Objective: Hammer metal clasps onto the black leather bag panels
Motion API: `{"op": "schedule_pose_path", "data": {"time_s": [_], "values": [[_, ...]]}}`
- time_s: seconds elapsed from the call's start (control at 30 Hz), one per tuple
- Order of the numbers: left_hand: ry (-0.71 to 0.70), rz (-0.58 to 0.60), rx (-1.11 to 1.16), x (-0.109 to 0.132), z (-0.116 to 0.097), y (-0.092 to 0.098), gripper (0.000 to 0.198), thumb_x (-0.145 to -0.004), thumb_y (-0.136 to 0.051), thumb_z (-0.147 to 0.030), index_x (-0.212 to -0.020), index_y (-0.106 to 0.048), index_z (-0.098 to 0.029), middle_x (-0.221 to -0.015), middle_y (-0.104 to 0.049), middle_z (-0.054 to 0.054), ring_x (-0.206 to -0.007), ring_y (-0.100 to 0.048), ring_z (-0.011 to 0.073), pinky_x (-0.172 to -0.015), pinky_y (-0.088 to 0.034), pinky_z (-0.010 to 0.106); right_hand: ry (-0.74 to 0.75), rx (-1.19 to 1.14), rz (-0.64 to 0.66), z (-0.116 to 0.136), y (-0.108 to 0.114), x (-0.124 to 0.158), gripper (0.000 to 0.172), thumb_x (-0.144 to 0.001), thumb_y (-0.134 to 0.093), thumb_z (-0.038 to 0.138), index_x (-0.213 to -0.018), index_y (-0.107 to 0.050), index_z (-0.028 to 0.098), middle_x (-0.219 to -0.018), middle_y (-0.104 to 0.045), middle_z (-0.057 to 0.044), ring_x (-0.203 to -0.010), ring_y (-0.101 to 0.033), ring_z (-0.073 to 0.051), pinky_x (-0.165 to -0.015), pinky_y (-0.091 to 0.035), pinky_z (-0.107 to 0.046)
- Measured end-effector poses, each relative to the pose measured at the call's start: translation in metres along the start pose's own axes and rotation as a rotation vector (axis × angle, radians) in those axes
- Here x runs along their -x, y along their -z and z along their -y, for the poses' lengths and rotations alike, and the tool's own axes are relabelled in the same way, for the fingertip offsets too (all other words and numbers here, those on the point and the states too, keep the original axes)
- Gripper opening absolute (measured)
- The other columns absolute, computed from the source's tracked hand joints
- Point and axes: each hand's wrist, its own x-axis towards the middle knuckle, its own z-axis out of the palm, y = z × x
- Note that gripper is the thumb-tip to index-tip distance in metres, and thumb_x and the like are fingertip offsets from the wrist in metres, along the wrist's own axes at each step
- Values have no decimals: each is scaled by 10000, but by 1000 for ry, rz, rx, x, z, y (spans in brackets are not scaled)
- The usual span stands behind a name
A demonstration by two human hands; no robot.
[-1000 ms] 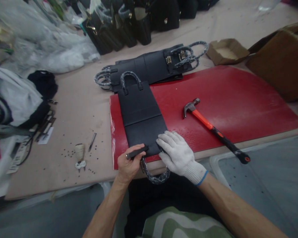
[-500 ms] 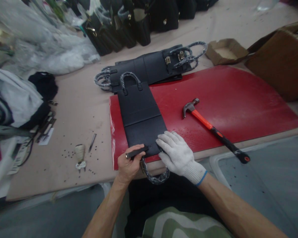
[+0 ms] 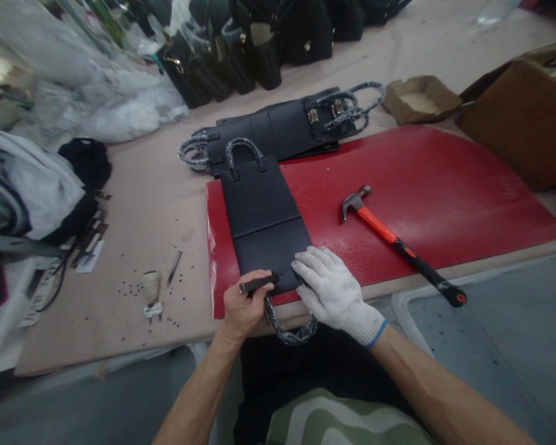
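Observation:
A black bag panel (image 3: 264, 207) lies across the red sheet, with one plastic-wrapped handle (image 3: 244, 146) at its far end and another handle (image 3: 296, 337) hanging over the table's near edge. My bare left hand (image 3: 245, 306) is closed around a short black strap (image 3: 257, 284) at the panel's near left corner. The strap's far end touches or hovers over the panel; I cannot tell which. My right hand (image 3: 328, 284), in a white knit glove, lies with fingers stretched out on the near right part of the panel, covering that corner.
Right of the panel, a claw hammer (image 3: 389, 238) rests on the red sheet (image 3: 445, 179). More black bag panels (image 3: 282, 127) are stacked behind. Left lie a thread-wrapped tool (image 3: 152, 290) and a metal punch (image 3: 174, 268). Cardboard boxes (image 3: 421, 102) stand right; finished bags (image 3: 264, 55) stand at the back.
The strap in my left hand has tilted slightly, and its near end has shifted a little to the right. My right hand stays in place. The view has moved slightly.

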Motion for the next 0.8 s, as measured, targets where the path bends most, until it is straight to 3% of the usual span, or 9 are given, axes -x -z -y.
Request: {"op": "schedule_pose_path", "data": {"time_s": [0.8], "values": [[-5, 112, -19, -15, -3, -6, 89, -938, -637, -215, -1008, -691, -216, -967, -790, 43, -920, -775, 207, -860, -646, 336, 8, -7, -9, 2, -1, 2, 403, -947, -592, 279, -1317, -657, 134, -1411, -642, -144, -1364, -515, -365, -1206, -358, -588]]}}
